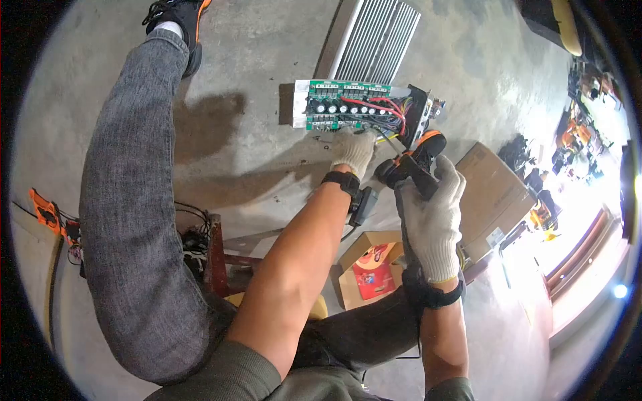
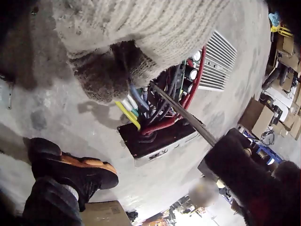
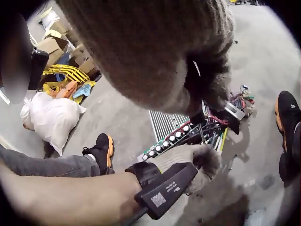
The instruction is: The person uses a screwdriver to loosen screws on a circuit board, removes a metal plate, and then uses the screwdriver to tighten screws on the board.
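A green circuit board (image 1: 317,107) with capacitors and red and black wires lies on the floor, attached to a dark end panel (image 1: 416,119). My gloved left hand (image 1: 354,150) is at its near edge, fingers curled and pinching a bluish wire (image 2: 137,98) beside yellow and white ones. My gloved right hand (image 1: 433,217) grips the black handle (image 2: 235,155) of a tool with a long metal shaft (image 2: 188,117). The shaft's tip is among the wires close to my left fingers; the exact contact is hidden. In the right wrist view the right glove (image 3: 160,56) hides most of the handle.
A finned metal panel (image 1: 378,40) lies beyond the board. A cardboard box (image 1: 491,194) stands to the right, and an open box (image 1: 348,281) with red contents sits nearer. My shoes (image 1: 431,144) (image 3: 101,153) flank the work. A white sack (image 3: 49,117) lies farther off.
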`<state>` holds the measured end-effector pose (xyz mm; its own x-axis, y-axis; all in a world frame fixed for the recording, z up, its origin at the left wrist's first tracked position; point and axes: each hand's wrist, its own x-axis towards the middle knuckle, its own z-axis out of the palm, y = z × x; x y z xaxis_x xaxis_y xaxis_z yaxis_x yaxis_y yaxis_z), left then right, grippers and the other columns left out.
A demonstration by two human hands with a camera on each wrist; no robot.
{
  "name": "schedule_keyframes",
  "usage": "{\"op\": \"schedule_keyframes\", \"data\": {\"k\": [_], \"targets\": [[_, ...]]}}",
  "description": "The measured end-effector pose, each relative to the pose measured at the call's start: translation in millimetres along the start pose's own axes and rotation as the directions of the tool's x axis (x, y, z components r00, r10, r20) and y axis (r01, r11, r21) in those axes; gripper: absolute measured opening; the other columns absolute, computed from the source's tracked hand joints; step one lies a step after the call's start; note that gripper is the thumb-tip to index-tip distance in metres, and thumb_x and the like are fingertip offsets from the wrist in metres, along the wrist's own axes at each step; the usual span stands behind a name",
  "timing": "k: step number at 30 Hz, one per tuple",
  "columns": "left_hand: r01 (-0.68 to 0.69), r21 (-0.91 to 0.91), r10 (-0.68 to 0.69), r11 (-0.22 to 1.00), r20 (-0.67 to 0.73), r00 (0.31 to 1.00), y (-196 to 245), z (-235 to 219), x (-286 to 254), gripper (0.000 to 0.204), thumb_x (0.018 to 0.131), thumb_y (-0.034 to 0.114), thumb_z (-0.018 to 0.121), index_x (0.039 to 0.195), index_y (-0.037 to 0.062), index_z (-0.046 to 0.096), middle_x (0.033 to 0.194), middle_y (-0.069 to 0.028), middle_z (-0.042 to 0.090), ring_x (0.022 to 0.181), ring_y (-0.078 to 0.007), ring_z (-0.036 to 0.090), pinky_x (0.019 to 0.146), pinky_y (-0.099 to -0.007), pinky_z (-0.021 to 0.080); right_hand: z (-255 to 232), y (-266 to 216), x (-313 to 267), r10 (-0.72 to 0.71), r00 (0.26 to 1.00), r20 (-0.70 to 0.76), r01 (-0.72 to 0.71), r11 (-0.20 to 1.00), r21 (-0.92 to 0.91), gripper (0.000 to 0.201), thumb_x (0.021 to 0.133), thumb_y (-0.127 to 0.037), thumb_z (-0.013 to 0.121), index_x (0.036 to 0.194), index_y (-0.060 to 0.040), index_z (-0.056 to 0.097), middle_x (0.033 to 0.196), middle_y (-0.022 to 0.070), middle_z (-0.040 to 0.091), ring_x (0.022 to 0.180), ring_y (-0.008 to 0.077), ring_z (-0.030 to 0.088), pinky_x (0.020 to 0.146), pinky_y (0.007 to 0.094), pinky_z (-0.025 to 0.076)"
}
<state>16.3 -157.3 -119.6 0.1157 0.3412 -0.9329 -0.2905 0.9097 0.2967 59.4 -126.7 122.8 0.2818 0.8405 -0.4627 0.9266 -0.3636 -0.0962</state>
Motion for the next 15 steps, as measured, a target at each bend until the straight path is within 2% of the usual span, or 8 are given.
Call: {"op": "schedule_keyframes", "data": {"k": [1, 5, 8, 11, 12, 13, 14, 15], "targets": [[-0.056, -0.006, 0.056, 0.998, 0.021, 0.998, -5, 0, 4, 0.012, 0.092, 0.013, 0.067, 0.090, 0.0013, 0.067, 0.079, -0.0067, 0.068, 0.057, -0.0158, 0.064, 0.050, -0.0300, 0.049, -1, 0, -2, -0.099, 0.995, -0.009, 0.099, 0.995, -0.018, 0.052, 0.092, -0.003, 0.071, 0.138, -0.0001, 0.050, 0.119, 0.0225, 0.062, 0.107, 0.0410, 0.067, 0.093, 0.0452, 0.055], [0.004, -0.063, -0.005, 0.998, -0.016, 1.000, -5, 3, 3, 0.012, 0.092, 0.014, 0.067, 0.090, 0.0017, 0.068, 0.077, -0.0061, 0.068, 0.058, -0.0159, 0.064, 0.049, -0.0307, 0.049, 5, 13, -1, -0.136, 0.989, -0.052, 0.137, 0.990, 0.019, 0.051, 0.092, -0.004, 0.071, 0.139, -0.0030, 0.050, 0.123, 0.0230, 0.060, 0.106, 0.0422, 0.067, 0.091, 0.0449, 0.056], [0.032, -0.063, -0.032, 0.997, 0.001, 0.999, -2, 2, -1, 0.012, 0.091, 0.013, 0.066, 0.088, 0.0018, 0.068, 0.077, -0.0056, 0.068, 0.058, -0.0158, 0.064, 0.050, -0.0306, 0.049, -1, 4, 0, -0.088, 0.996, -0.016, 0.088, 0.996, 0.031, 0.050, 0.093, -0.004, 0.071, 0.138, -0.0027, 0.050, 0.125, 0.0235, 0.059, 0.107, 0.0427, 0.066, 0.090, 0.0446, 0.056], [-0.004, -0.078, 0.006, 0.997, 0.024, 1.000, 1, 2, -2, 0.012, 0.091, 0.013, 0.068, 0.087, 0.0016, 0.068, 0.076, -0.0050, 0.068, 0.057, -0.0159, 0.063, 0.050, -0.0305, 0.048, -3, 1, 4, -0.184, 0.983, 0.026, 0.185, 0.981, -0.065, 0.047, 0.094, -0.007, 0.070, 0.137, -0.0039, 0.050, 0.126, 0.0251, 0.058, 0.108, 0.0441, 0.065, 0.090, 0.0446, 0.056], [-0.005, -0.059, 0.006, 0.998, 0.009, 1.000, 3, 2, -3, 0.013, 0.090, 0.014, 0.068, 0.087, 0.0014, 0.068, 0.076, -0.0051, 0.068, 0.057, -0.0160, 0.063, 0.050, -0.0306, 0.048, -7, -8, 8, 0.050, 0.995, 0.085, -0.049, 0.999, -0.009, 0.047, 0.094, -0.007, 0.070, 0.136, -0.0041, 0.051, 0.125, 0.0247, 0.058, 0.108, 0.0442, 0.065, 0.089, 0.0455, 0.056], [-0.003, -0.039, 0.003, 0.999, -0.007, 1.000, 5, 0, -5, 0.014, 0.090, 0.014, 0.069, 0.087, 0.0013, 0.069, 0.076, -0.0052, 0.068, 0.056, -0.0161, 0.063, 0.050, -0.0307, 0.048, -8, -13, 10, 0.277, 0.948, 0.157, -0.285, 0.958, 0.030, 0.047, 0.093, -0.007, 0.070, 0.135, -0.0044, 0.051, 0.124, 0.0243, 0.058, 0.108, 0.0443, 0.065, 0.088, 0.0464, 0.056], [-0.001, -0.038, 0.001, 0.999, -0.007, 1.000, 12, -1, -13, 0.014, 0.090, 0.014, 0.069, 0.087, 0.0013, 0.069, 0.076, -0.0052, 0.068, 0.056, -0.0161, 0.063, 0.050, -0.0307, 0.048, -7, -11, 7, 0.279, 0.947, 0.159, -0.287, 0.957, 0.029, 0.047, 0.093, -0.007, 0.070, 0.135, -0.0044, 0.051, 0.124, 0.0243, 0.058, 0.108, 0.0443, 0.065, 0.088, 0.0464, 0.056], [0.019, -0.119, -0.017, 0.993, 0.013, 1.000, 21, -2, -20, 0.014, 0.090, 0.015, 0.069, 0.087, 0.0011, 0.069, 0.075, -0.0053, 0.068, 0.056, -0.0161, 0.062, 0.050, -0.0308, 0.048, -4, -6, 4, 0.125, 0.989, 0.073, -0.127, 0.991, 0.030, 0.044, 0.094, -0.008, 0.070, 0.134, -0.0057, 0.052, 0.123, 0.0239, 0.058, 0.107, 0.0452, 0.065, 0.086, 0.0472, 0.056]]}}
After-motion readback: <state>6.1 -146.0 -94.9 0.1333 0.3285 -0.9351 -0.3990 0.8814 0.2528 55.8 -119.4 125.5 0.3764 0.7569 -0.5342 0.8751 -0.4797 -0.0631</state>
